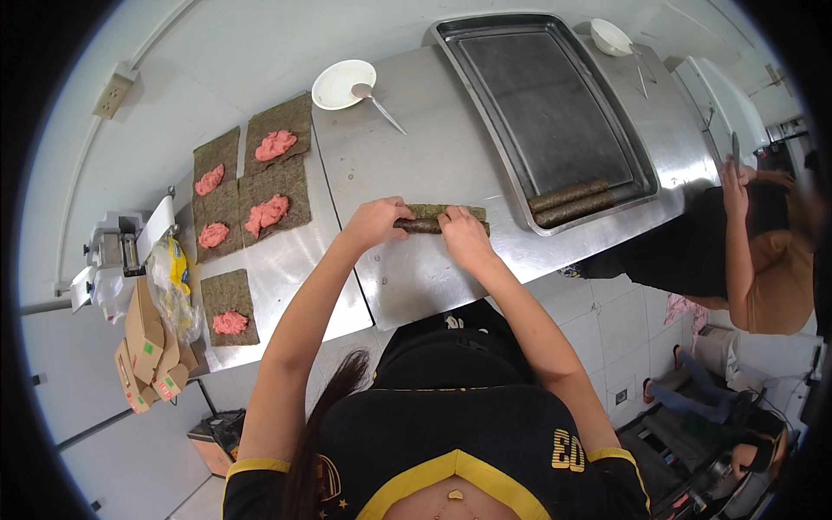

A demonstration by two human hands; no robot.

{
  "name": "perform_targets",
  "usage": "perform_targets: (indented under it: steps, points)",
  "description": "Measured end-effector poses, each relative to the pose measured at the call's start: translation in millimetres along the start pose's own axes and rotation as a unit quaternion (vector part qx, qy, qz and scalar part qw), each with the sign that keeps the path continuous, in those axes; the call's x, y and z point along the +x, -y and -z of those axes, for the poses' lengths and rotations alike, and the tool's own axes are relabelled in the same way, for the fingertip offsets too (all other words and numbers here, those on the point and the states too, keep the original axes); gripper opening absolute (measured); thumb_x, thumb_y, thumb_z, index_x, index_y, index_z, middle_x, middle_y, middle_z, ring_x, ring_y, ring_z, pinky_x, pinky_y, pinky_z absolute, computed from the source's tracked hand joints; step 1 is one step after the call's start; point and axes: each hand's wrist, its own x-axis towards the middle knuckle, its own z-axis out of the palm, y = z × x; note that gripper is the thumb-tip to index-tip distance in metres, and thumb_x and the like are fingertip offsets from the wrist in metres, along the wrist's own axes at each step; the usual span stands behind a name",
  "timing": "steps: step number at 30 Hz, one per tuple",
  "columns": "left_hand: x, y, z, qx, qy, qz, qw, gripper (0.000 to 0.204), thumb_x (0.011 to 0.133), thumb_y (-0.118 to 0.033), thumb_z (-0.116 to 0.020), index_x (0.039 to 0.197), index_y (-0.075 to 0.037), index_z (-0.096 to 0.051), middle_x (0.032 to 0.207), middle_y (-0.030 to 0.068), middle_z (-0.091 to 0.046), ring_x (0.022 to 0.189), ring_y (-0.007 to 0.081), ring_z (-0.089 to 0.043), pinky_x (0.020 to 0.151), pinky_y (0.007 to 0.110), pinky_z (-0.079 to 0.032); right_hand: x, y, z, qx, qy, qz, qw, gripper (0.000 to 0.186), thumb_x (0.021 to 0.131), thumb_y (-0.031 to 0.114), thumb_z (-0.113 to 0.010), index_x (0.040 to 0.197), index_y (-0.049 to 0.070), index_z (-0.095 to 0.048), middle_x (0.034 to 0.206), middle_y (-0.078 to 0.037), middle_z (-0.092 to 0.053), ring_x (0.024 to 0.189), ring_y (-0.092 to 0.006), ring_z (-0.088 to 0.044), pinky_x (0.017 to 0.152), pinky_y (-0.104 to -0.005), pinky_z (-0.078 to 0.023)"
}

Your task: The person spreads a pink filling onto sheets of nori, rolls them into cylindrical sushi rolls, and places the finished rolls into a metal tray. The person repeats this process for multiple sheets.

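Observation:
Both of my hands are on a partly rolled seaweed sheet [424,211] lying on the metal table in front of me. My left hand [379,222] grips its left end with bent fingers. My right hand [466,236] presses and curls over its right half, and a flat flap of the sheet shows along the far side. Whatever is inside the roll is hidden. Two finished-looking dark seaweed rolls [569,201] lie side by side at the near end of a large dark baking tray [646,173] to the right. Several flat seaweed sheets [295,182] with lumps of pink paste [267,214] are spread on the left.
A white dish [332,85] with a spoon [381,111] stands at the back, and a white bowl [611,37] beyond the tray. Cardboard boxes [143,342] and a plastic bag [169,286] crowd the left edge. Another person [771,251] stands at right; one more sits lower right.

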Motion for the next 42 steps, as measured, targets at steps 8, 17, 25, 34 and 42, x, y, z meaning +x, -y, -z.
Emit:
perform_targets:
  steps: [8,17,25,34,42]
  points:
    - [-7.1,5.8,6.8,0.008,0.004,0.009,1.000,0.038,0.067,-0.022,-0.076,0.102,-0.011,-0.070,0.103,0.0047,-0.065,0.094,0.0275,-0.062,0.079,0.040,-0.050,-0.2,1.4,3.1,0.015,0.008,-0.013,1.000,0.018,0.077,-0.001,-0.054,0.092,-0.005,-0.063,0.098,-0.016,-0.060,0.102,-0.0297,-0.057,0.088,-0.0373,-0.049]
    - [-16.4,5.3,5.9,0.023,-0.022,0.015,0.999,0.036,0.067,-0.017,-0.076,0.101,-0.009,-0.066,0.100,0.0057,-0.065,0.094,0.0281,-0.062,0.078,0.040,-0.051,7.8,10.7,2.8,-0.017,0.025,-0.001,1.000,0.020,0.074,-0.002,-0.057,0.093,-0.005,-0.062,0.100,-0.016,-0.059,0.102,-0.0299,-0.056,0.087,-0.0363,-0.049]
    - [-17.4,7.2,4.1,0.026,-0.027,0.024,0.999,0.033,0.068,-0.015,-0.075,0.099,-0.008,-0.066,0.099,0.0067,-0.065,0.092,0.0287,-0.063,0.078,0.040,-0.051,16.9,16.7,-8.9,0.019,0.027,0.015,0.999,0.019,0.076,0.000,-0.056,0.093,-0.005,-0.062,0.101,-0.016,-0.059,0.104,-0.0298,-0.057,0.087,-0.0376,-0.050]
    - [-15.3,8.4,5.6,0.024,-0.020,0.028,0.999,0.032,0.068,-0.014,-0.074,0.098,-0.008,-0.067,0.098,0.0064,-0.066,0.093,0.0286,-0.063,0.079,0.040,-0.051,7.8,-7.8,-5.0,0.093,0.064,-0.040,0.993,0.033,0.074,-0.002,-0.065,0.107,-0.003,-0.062,0.110,-0.015,-0.059,0.109,-0.0328,-0.054,0.092,-0.0413,-0.046]
    - [-11.0,15.0,3.0,0.017,-0.018,0.027,0.999,0.034,0.065,-0.014,-0.077,0.098,-0.009,-0.068,0.093,0.0079,-0.067,0.092,0.0282,-0.064,0.078,0.041,-0.051,-7.7,-26.9,10.5,0.131,0.040,-0.040,0.990,0.036,0.071,0.003,-0.070,0.106,-0.002,-0.064,0.107,-0.016,-0.061,0.104,-0.0346,-0.057,0.089,-0.0421,-0.048]
